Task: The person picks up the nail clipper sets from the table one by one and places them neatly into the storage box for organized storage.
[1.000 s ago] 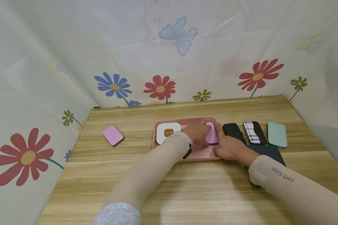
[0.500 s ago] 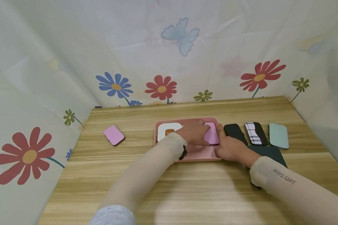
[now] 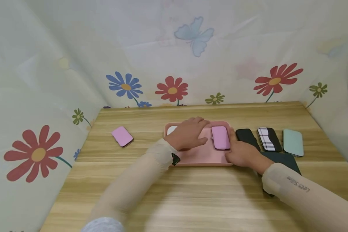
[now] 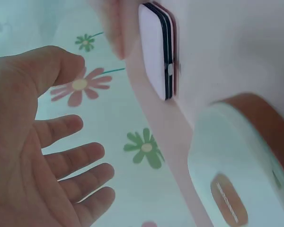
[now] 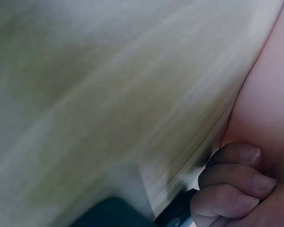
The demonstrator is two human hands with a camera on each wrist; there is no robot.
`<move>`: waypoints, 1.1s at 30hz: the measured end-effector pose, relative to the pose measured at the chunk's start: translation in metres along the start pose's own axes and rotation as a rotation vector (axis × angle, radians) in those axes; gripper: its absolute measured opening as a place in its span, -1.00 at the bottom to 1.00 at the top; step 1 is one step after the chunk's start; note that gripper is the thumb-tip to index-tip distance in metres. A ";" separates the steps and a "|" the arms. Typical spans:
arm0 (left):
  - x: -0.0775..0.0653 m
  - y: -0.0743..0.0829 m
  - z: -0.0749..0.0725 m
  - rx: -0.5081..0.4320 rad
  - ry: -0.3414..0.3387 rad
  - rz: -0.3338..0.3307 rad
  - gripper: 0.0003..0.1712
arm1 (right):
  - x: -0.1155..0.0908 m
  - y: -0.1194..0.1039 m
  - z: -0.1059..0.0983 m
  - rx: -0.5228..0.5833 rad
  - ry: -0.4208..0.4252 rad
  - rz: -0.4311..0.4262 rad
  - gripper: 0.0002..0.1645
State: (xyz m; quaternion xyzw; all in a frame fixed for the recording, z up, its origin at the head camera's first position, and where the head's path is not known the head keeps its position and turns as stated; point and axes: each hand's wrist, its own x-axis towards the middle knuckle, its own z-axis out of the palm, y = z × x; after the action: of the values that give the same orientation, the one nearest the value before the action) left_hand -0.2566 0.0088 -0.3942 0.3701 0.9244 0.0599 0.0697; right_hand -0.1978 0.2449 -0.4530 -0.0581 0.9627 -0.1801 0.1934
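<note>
A flat pink clasp case (image 3: 220,138) lies at the right end of the pink tray (image 3: 203,163). My left hand (image 3: 188,133) hovers over the tray's left and middle part, fingers spread, holding nothing; the left wrist view shows its palm (image 4: 33,142) apart from the case. Under that hand, mostly hidden, sits a white rounded box (image 4: 227,156) with a brown label. My right hand (image 3: 245,153) holds the tray's right side, index finger stretched along the rim and thumb at the near corner. In the right wrist view its other fingers (image 5: 234,182) curl beside the pink wall.
A second pink case (image 3: 122,136) lies on the wooden table (image 3: 191,199) at the left. Right of the tray are a black case (image 3: 246,138), a plaid-and-black case (image 3: 269,139), a mint case (image 3: 293,142) and a dark flat piece (image 3: 284,161). A flowered curtain (image 3: 226,64) hangs behind.
My left hand has let go of the pink case and drawn left over the white box. The case stays at the tray's right end. My right hand keeps its place at the tray's side.
</note>
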 end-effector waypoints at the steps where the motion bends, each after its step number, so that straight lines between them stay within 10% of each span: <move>1: -0.003 -0.001 -0.001 -0.008 0.014 -0.004 -0.25 | 0.000 0.000 0.000 -0.001 0.002 0.000 0.19; 21: -0.060 -0.067 0.012 -0.108 0.299 -0.101 -0.30 | 0.004 0.005 0.007 0.003 0.029 -0.037 0.17; 33: -0.086 -0.103 0.020 -0.157 0.309 -0.252 -0.30 | 0.003 0.005 0.005 -0.001 0.041 -0.028 0.17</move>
State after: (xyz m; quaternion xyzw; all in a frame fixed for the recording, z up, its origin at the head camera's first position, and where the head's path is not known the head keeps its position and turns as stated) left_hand -0.2610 -0.1235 -0.4235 0.2312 0.9557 0.1784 -0.0372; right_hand -0.1991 0.2473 -0.4606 -0.0681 0.9656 -0.1835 0.1710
